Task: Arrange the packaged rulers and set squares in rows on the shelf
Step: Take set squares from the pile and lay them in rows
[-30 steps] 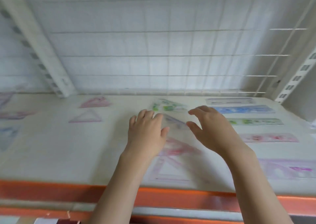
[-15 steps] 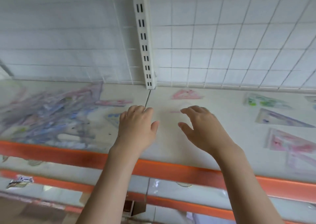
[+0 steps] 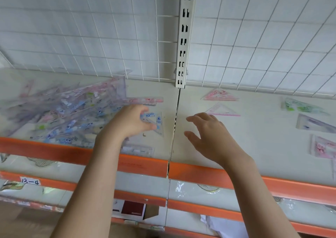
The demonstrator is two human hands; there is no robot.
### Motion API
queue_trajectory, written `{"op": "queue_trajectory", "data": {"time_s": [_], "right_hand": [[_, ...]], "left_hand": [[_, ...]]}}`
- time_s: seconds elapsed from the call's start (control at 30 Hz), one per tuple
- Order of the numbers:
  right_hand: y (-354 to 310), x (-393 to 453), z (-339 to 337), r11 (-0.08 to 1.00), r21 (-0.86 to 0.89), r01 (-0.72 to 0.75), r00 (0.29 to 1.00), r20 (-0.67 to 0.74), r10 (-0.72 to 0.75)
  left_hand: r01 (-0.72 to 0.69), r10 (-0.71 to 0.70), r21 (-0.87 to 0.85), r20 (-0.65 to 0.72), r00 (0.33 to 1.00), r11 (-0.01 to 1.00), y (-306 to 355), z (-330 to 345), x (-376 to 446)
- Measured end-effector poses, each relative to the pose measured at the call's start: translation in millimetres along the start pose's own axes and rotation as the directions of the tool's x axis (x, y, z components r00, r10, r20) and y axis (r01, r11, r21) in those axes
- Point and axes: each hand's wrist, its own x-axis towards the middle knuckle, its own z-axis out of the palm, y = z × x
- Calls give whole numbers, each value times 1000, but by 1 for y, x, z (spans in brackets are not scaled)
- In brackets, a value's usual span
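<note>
Clear-packaged blue set square [image 3: 154,122] lies on the shelf [image 3: 254,147] beside the pile of packaged rulers [image 3: 63,116]; my L hand [image 3: 130,122] rests on it, grip unclear. R hand [image 3: 209,138] hovers slack, grasping nothing.

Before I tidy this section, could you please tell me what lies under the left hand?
The left hand covers part of a blue-printed set square beside the pile. Whatever lies beneath the palm is hidden.
</note>
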Motion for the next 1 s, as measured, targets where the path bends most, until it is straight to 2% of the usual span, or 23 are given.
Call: {"op": "queue_trajectory", "data": {"time_s": [0.07, 0.23, 0.33, 0.5, 0.6, 0.67, 0.73, 0.83, 0.9, 1.0], "right_hand": [[2, 2, -1, 1000, 0, 3, 1000, -3, -3], [9, 4, -2, 1000, 13, 15, 1000, 8, -16], [14, 6, -3, 1000, 17, 15, 1000, 3, -15], [17, 10, -4, 1000, 23, 18, 1000, -7, -17], [16, 13, -4, 999, 30, 33, 999, -3, -33], [14, 17, -5, 998, 37, 44, 999, 2, -44], [11, 24, -8, 998, 40, 58, 998, 8, -58], [0, 43, -9, 994, 52, 99, 995, 26, -100], [-7, 56, -8, 992, 58, 112, 993, 35, -114], [-15, 68, -6, 991, 64, 114, 992, 40, -117]], "left_hand": [[31, -30, -17, 77, 997, 999, 0, -5, 9], [67, -118, 217, 231, 966, 974, 3, -13, 31], [53, -142, 314, 268, 953, 948, 6, -15, 41], [14, -129, 380, 280, 951, 925, 6, -14, 47], [-17, -49, 303, 210, 977, 953, 1, -13, 41], [-71, 60, 104, 107, 992, 992, -2, -10, 32], [-152, 149, -113, -36, 988, 982, -3, -5, 18], [-194, 156, -201, -191, 969, 960, -6, 4, 1], [-164, 132, -191, -171, 976, 968, -6, 8, -2], [-90, 85, -113, -55, 995, 989, -1, 11, -1]]}}
